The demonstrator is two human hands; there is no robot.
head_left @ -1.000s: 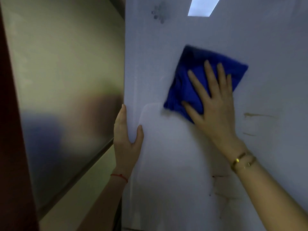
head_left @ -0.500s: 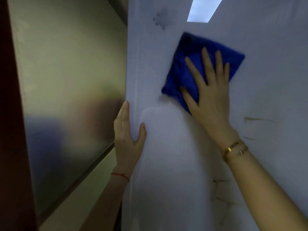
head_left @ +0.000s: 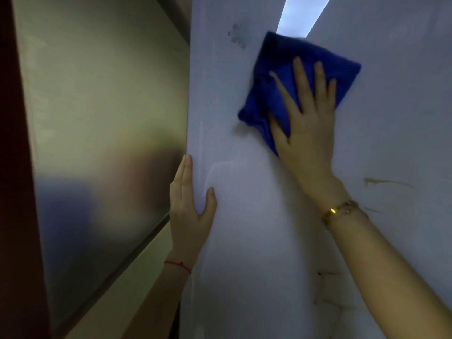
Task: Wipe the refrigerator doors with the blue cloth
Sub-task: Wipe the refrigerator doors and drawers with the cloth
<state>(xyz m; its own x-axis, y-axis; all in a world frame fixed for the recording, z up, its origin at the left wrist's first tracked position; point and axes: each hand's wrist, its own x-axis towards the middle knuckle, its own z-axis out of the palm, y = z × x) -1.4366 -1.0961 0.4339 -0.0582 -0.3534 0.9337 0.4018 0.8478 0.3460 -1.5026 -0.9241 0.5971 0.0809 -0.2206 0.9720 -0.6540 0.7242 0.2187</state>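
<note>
A pale glossy refrigerator door (head_left: pixel 244 241) fills the right of the head view, seen from close up. My right hand (head_left: pixel 305 128) lies flat with spread fingers on a folded blue cloth (head_left: pixel 274 77), pressing it against the upper part of the door. My left hand (head_left: pixel 189 206) grips the door's left edge lower down, thumb on the front face, fingers wrapped around the side. A dark smudge (head_left: pixel 237 37) sits just left of the cloth's top. Brown streaks (head_left: pixel 386 182) mark the door to the right of my right wrist.
A brushed-metal refrigerator door (head_left: pixel 102 118) stands to the left at an angle, with a dark red panel (head_left: pixel 14 192) beyond it. More dark marks (head_left: pixel 327 289) show low on the pale door. A ceiling light is reflected as a bright strip (head_left: pixel 300 15) at the top.
My right hand has slid the blue cloth upward on the door, close to the dark smudge and the reflected light. My left hand has kept its grip on the door edge.
</note>
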